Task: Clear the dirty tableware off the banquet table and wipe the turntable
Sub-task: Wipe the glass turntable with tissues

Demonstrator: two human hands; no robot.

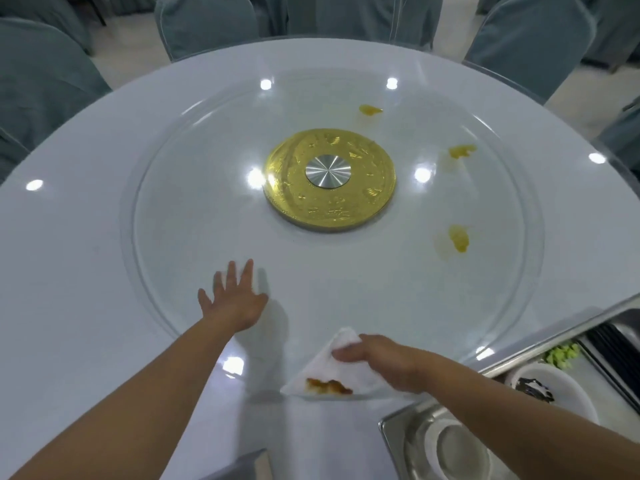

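Observation:
A clear glass turntable [173, 188] with a gold and silver hub [329, 183] lies on the white round table [69, 271]. Three yellow sauce stains [459, 237] mark its right side. My left hand [232, 296] rests flat on the near part of the glass, fingers spread. My right hand [384, 358] holds a folded white cloth [343, 372] against the turntable's near edge. The cloth bears an orange-brown smear along its near edge.
A steel cart [519, 355] at the lower right carries white bowls [453, 448], a dish with dark scraps, green food bits and dark chopsticks. Grey-green covered chairs [204, 26] ring the far side of the table.

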